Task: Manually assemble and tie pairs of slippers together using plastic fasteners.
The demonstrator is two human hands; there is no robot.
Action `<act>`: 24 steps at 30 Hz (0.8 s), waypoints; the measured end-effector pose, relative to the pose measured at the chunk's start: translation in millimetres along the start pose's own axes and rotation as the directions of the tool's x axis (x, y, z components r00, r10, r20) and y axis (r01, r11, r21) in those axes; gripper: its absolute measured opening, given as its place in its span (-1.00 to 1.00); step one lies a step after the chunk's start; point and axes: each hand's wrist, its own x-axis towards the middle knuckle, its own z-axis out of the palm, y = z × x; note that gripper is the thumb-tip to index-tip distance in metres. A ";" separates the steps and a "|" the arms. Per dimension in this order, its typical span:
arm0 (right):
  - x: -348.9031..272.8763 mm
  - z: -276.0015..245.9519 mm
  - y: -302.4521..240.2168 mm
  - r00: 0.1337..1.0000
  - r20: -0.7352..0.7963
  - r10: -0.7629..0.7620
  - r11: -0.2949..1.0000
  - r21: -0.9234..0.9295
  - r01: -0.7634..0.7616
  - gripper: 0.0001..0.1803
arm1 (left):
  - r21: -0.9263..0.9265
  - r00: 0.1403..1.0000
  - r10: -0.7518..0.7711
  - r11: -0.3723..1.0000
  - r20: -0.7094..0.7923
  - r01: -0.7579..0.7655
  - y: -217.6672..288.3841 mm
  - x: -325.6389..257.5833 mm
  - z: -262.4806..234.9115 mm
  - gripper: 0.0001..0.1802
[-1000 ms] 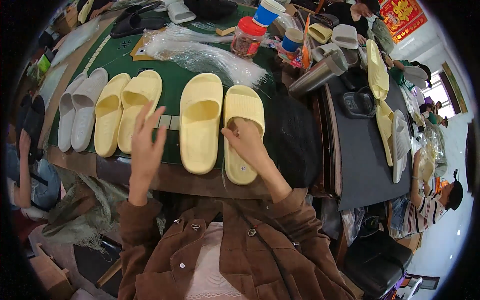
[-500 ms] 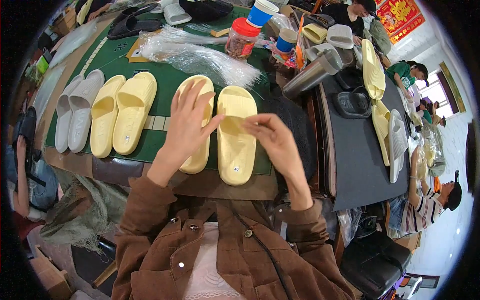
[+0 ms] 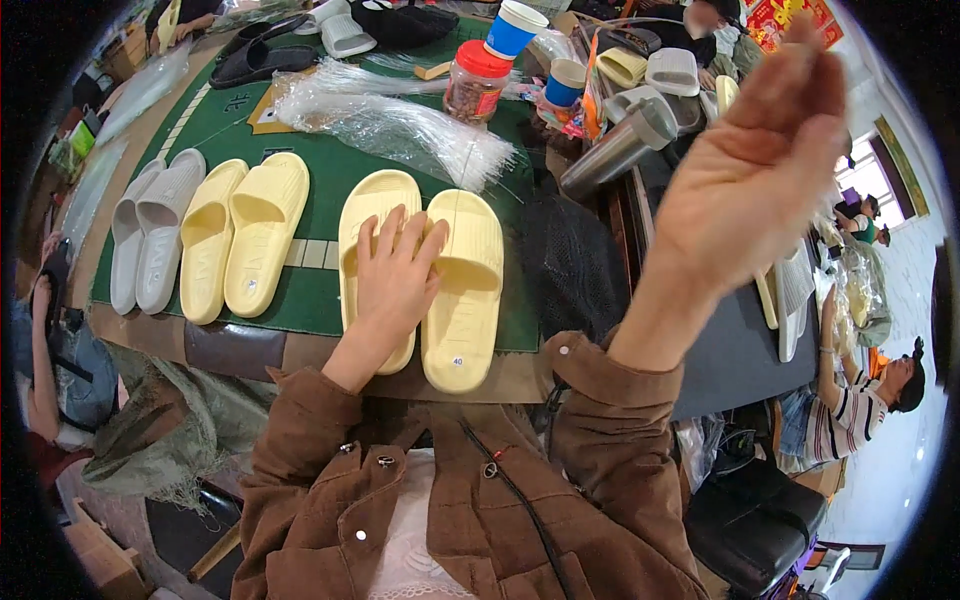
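Observation:
Two pale yellow slide slippers, the left slipper (image 3: 380, 200) and the right slipper (image 3: 462, 335), lie side by side before me, toes away. My left hand (image 3: 392, 275) rests across their inner edges with its fingers spread, palm down. It hides part of the left slipper. A thin strand shows at the right slipper's upper. High to the right, my right hand (image 3: 745, 180) is raised over the black side table, its fingers bunched and partly blurred. Whatever they pinch, if anything, is too small to make out. A bundle of clear plastic strands (image 3: 400, 120) lies behind the slippers.
To the left stand another yellow pair (image 3: 265, 235) and a grey pair (image 3: 170, 230). Farther back are a red-lidded jar (image 3: 475, 85), paper cups (image 3: 515, 30) and a steel flask (image 3: 620, 145). A person in a striped shirt (image 3: 850, 415) sits at the right.
My right hand has risen far up and to the right, away from the right slipper. My left hand has come down onto the slippers, which now lie closer together.

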 end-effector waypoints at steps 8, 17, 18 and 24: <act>-151.2 -82.5 132.1 0.603 -0.181 0.777 0.563 -0.230 -0.794 -0.63 | -0.026 0.999 -0.008 1.000 -0.039 0.007 9.7 -17.9 -8.9 -0.42; -196.0 -118.3 181.0 0.720 0.001 0.694 0.313 -0.901 -0.300 -0.67 | -0.051 0.996 -0.003 0.999 -0.085 -0.002 10.8 -16.9 -7.8 -0.41; -193.3 -114.6 182.3 0.718 0.005 0.696 0.317 -0.899 -0.302 -0.67 | -0.046 0.996 -0.006 0.999 -0.084 0.002 9.2 -18.0 -7.9 -0.41; -188.4 -105.2 181.9 0.751 0.089 0.654 0.522 -0.772 -0.363 -0.69 | -0.044 0.998 -0.024 0.999 -0.052 0.022 14.3 -20.8 -6.8 -0.41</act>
